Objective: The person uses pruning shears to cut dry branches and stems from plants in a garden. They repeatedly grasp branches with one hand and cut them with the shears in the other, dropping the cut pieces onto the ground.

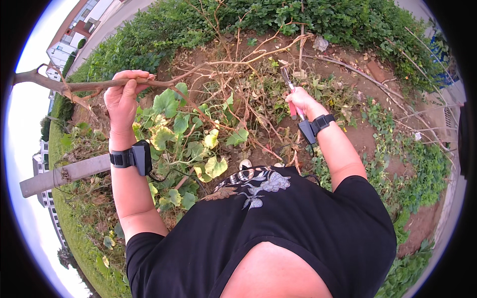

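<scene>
My left hand (125, 93) grips a long bare branch (193, 72), thumb below and fingers over the top. Its thick end reaches past my hand to the left rim; thin forked twigs spread away to the right. In my right hand (303, 100) is a pair of pruning shears (290, 83) with red and pale handles. Their metal tip points away from me, just below the branch's far twigs. Whether the blades touch a twig cannot be told. Under the branch grow broad vine leaves (166, 104), some yellowing, above tangled dry stems (238, 97).
Across the far side runs a leafy hedge (179, 29). A grey concrete post (69, 175) slants behind my left forearm. Long cut-looking sticks (357, 70) lie on the soil at right, near a brick (376, 70) and crumpled plastic (320, 43). My shoe tips (245, 164) show below my shirt.
</scene>
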